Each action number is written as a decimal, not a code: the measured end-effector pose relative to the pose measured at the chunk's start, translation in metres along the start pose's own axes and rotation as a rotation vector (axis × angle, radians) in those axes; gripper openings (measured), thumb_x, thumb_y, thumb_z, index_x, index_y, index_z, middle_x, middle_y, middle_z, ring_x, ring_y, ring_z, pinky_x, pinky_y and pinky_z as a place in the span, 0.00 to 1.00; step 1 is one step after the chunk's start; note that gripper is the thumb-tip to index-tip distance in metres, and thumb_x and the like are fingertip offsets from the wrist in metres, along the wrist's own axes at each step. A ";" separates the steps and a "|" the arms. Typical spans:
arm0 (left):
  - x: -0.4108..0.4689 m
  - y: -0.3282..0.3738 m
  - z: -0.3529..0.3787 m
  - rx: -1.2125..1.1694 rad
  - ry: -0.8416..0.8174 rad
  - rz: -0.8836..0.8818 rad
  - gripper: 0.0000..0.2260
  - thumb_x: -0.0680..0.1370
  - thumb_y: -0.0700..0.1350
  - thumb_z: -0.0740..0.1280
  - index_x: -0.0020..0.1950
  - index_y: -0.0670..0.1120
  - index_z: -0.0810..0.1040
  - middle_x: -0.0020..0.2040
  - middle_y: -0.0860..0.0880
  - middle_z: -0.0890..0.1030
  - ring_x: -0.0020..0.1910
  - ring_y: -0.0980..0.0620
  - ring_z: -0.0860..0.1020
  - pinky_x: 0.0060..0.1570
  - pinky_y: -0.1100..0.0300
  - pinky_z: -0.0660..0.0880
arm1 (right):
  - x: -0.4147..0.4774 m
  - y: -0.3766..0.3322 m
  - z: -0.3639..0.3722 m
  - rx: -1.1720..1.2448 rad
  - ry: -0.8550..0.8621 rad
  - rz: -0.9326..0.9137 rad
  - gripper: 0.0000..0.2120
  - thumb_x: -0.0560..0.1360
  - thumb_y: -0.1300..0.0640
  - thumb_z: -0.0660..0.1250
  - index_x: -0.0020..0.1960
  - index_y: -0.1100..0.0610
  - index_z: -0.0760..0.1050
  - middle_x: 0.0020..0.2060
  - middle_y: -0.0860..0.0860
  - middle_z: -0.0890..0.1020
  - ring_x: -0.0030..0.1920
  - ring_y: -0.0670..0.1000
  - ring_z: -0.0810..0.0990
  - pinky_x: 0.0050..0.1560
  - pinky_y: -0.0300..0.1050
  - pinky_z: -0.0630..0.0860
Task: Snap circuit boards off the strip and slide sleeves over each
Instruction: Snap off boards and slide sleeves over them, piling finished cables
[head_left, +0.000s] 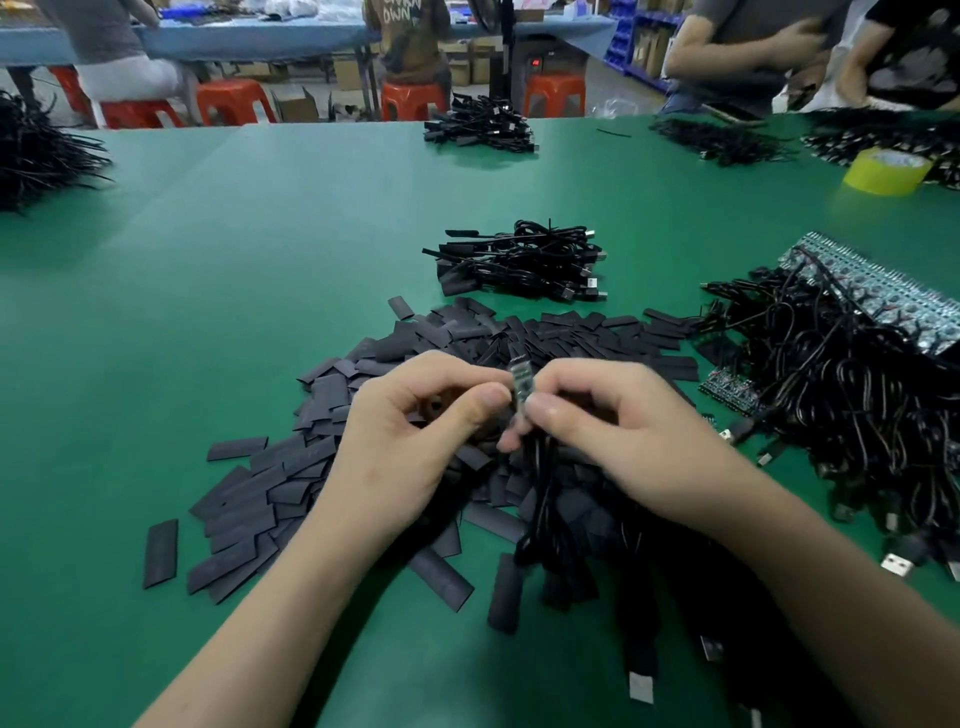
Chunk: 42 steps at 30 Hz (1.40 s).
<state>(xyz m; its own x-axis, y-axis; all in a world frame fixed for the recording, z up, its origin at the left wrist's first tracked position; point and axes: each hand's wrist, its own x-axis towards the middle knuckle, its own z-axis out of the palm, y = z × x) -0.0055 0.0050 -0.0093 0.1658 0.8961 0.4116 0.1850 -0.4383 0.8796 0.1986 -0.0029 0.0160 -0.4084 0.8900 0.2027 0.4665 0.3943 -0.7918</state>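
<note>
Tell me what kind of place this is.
Probably an electronics assembly workshop: a green table holds a pile of black sleeves, bundled USB cables and a strip of circuit boards, and other workers sit on red stools.

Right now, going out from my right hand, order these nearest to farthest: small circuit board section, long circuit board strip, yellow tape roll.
1. Small circuit board section, just right of the right hand.
2. Long circuit board strip, farther right and back.
3. Yellow tape roll, far back right.

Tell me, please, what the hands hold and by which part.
Left hand and right hand pinch a small greenish circuit board by its lower half.
</note>
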 end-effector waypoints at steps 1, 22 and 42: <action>0.001 -0.001 -0.006 0.154 -0.045 0.054 0.06 0.78 0.46 0.71 0.51 0.51 0.87 0.45 0.53 0.85 0.48 0.53 0.82 0.49 0.61 0.74 | -0.001 -0.002 -0.003 0.131 0.013 0.004 0.12 0.82 0.48 0.62 0.43 0.47 0.80 0.42 0.56 0.86 0.44 0.61 0.83 0.53 0.59 0.78; -0.006 -0.014 -0.007 0.214 -0.067 0.066 0.04 0.78 0.48 0.72 0.49 0.57 0.85 0.45 0.59 0.86 0.43 0.57 0.85 0.45 0.50 0.82 | 0.007 0.004 0.011 -0.206 0.107 0.067 0.16 0.74 0.35 0.64 0.44 0.47 0.77 0.30 0.43 0.76 0.30 0.43 0.71 0.33 0.42 0.67; -0.008 -0.009 0.003 0.304 0.199 0.114 0.09 0.72 0.44 0.79 0.52 0.52 0.88 0.44 0.59 0.85 0.42 0.57 0.83 0.45 0.66 0.77 | -0.002 0.003 -0.009 -0.229 0.316 0.059 0.20 0.82 0.39 0.51 0.44 0.52 0.69 0.32 0.46 0.74 0.33 0.48 0.71 0.36 0.53 0.67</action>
<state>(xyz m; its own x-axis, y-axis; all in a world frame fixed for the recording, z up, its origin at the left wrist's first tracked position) -0.0057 0.0014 -0.0217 0.0165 0.8233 0.5673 0.4604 -0.5099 0.7266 0.2076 -0.0014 0.0181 -0.1304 0.9251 0.3566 0.6596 0.3495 -0.6654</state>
